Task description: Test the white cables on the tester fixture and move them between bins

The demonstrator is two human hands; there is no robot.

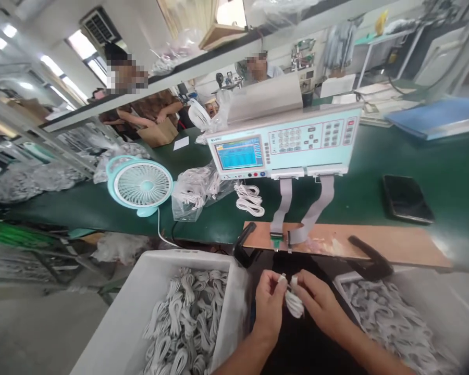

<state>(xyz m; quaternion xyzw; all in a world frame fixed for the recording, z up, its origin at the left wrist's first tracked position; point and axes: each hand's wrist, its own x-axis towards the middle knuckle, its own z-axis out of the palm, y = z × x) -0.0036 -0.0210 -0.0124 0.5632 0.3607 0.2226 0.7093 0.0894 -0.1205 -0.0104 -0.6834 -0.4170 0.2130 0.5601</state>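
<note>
Table (367,161): green top, running across the scene. Left bin (117,307): white, at the near left, containing many bundled pale cables. Right bin (430,297): at the near right, likewise containing pale bundles. Tester (269,140): stands on the table, screen lit, at its left end. Board (410,245): lies along the table's near edge; two grey ribbons (284,205) run down to it from the tester. Fan (146,185): pale blue, on the table left of the tester. Bag (195,187): clear, holding white cables, between fan and tester. Left hand (271,302) and right hand (320,302): raised between the bins, just nearer than the board. Clamps (369,258): two, black, at the board's near edge. Phone (408,198): lying flat, right of the tester. Coil (250,200): white, on the table right of the bag. Cable (295,303): white, bundled, hanging between the hands. Plugs (282,278): one pinched in each hand's fingertips, ends apart; fingers narrow.
</note>
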